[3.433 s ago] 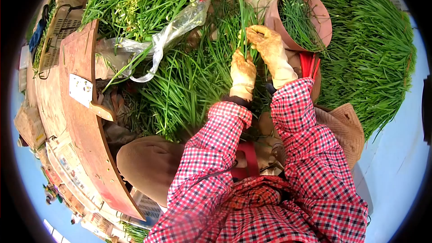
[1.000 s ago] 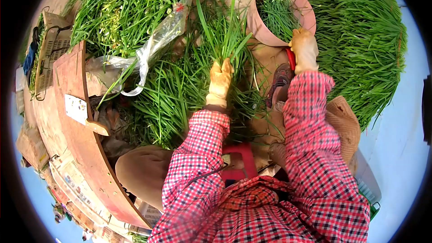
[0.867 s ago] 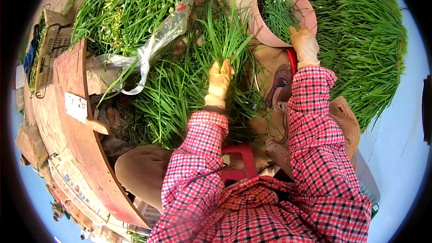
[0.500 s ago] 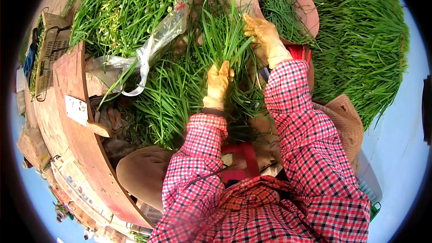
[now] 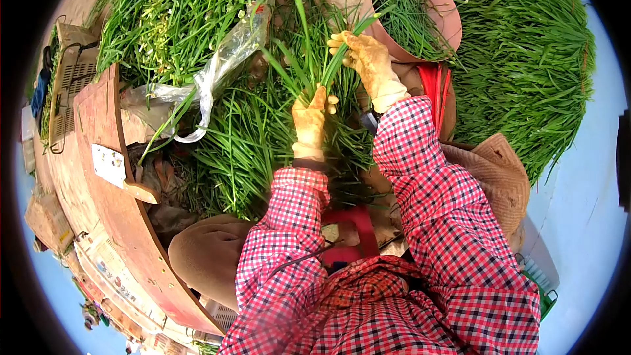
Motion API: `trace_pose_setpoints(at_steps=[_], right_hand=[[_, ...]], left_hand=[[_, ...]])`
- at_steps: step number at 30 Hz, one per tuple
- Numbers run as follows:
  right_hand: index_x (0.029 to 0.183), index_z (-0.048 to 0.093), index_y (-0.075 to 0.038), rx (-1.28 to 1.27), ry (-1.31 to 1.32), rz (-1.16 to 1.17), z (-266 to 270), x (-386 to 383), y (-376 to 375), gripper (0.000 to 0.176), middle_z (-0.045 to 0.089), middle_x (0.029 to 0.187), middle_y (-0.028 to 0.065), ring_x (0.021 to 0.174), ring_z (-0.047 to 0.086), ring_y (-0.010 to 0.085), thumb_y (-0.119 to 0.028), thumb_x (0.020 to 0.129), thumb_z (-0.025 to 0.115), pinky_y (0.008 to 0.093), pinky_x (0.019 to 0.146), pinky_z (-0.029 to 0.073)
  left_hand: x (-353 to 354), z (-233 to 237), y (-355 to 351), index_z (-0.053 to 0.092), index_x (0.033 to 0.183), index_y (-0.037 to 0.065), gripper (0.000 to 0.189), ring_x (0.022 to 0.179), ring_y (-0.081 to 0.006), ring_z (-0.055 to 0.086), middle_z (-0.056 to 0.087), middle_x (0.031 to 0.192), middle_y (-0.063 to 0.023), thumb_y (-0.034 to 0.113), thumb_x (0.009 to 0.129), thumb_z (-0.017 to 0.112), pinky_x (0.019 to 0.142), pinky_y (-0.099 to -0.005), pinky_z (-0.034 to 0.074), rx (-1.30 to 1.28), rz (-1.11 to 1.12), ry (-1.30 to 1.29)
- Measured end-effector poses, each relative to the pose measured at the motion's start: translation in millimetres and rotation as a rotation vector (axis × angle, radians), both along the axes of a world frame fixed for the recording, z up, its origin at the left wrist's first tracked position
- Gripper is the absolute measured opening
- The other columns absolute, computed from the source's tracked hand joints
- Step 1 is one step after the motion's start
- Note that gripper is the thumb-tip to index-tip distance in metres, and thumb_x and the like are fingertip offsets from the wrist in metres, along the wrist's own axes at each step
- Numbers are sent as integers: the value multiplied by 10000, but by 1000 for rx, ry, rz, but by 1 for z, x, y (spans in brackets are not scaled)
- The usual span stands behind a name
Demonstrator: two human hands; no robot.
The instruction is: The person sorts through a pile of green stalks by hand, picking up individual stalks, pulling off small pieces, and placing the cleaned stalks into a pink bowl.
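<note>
a ground-level work spot seen from above, with pale blue floor (image 5: 578,223) showing at the right edge and greens heaped over nearly everything else. a person in a red and white checked cloth shirt sits low on a red plastic stool (image 5: 355,227).

the left hand (image 5: 309,121), in a worn yellow-tan glove, is closed in a fist round the base of a bunch of long, flat green leaves (image 5: 305,59), which stands upright in the middle of the scene and fans out toward the far side. the right hand (image 5: 367,59), gloved the same, sits just right of the bunch, fingers (image 5: 338,43) bent and pressed on a few blades at its right edge.

far and right of the hands stands a round pink plastic tub (image 5: 455,16) holding thin green stalks. beyond it, a broad, dense heap of fine green leaves (image 5: 532,59) fills the right side. a sheaf of smooth red strips (image 5: 434,89) lies just near the tub. far left is a looser pile of green stalks with pale buds (image 5: 171,6), with a crumpled clear plastic bag (image 5: 227,59) trailing from it. a curved reddish-brown wooden board (image 5: 108,204) runs down the left, bearing a small white label (image 5: 108,164); its writing is too small to read. a woven straw hat (image 5: 499,177) lies to the right, near the person's elbow.
</note>
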State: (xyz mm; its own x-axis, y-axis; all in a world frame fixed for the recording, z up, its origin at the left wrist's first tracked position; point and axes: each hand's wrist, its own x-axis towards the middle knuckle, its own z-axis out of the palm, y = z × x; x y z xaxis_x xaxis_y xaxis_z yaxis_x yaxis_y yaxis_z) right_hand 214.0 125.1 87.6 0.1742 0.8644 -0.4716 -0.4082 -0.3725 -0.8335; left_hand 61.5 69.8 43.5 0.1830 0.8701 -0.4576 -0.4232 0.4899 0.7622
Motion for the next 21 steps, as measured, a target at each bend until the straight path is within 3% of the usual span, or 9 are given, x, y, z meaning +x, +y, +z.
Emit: trace_pose_setpoints(at_steps=[3, 4, 10, 14, 21], right_hand=[[1103, 582, -46, 4, -122, 45, 2, -4, 1, 331, 647, 1032, 72, 866, 616, 119, -309, 915, 510, 190, 644, 409], [1020, 623, -58, 44, -118, -10, 0, -8, 2, 253, 682, 895, 26, 755, 630, 82, -268, 903, 544, 167, 547, 400], [1036, 624, -59, 7, -14, 7, 8, -4, 0, 237, 681, 891, 22, 731, 624, 80, -237, 896, 552, 164, 525, 391], [1061, 624, -53, 5, -187, 36, 1, 3, -1, 245, 677, 893, 28, 741, 630, 92, -209, 882, 565, 165, 513, 404], [1056, 620, -19, 22, -1, -79, -15, 3, -8, 258, 673, 896, 56, 684, 644, 133, -196, 872, 586, 171, 476, 430]], left_hand=[[-2, 4, -1, 608, 1023, -9, 240, 527, -94, 482, 612, 702, -34, 184, 885, 567, 511, -215, 385, -18, -12, 57], [-2, 4, -1, 608, 1020, -7, 237, 529, -93, 486, 614, 705, -36, 181, 882, 569, 512, -213, 387, -17, -14, 61], [-3, 6, 1, 578, 952, 25, 155, 516, -98, 508, 629, 714, -60, 155, 866, 578, 477, -197, 389, -29, -34, 26], [-2, 9, 1, 610, 1009, 0, 254, 542, -90, 484, 615, 726, -34, 206, 860, 595, 513, -203, 375, -31, -72, 94], [0, 17, 0, 602, 965, 16, 223, 550, -81, 480, 650, 800, -61, 208, 851, 609, 537, -208, 376, 43, 37, 58]])
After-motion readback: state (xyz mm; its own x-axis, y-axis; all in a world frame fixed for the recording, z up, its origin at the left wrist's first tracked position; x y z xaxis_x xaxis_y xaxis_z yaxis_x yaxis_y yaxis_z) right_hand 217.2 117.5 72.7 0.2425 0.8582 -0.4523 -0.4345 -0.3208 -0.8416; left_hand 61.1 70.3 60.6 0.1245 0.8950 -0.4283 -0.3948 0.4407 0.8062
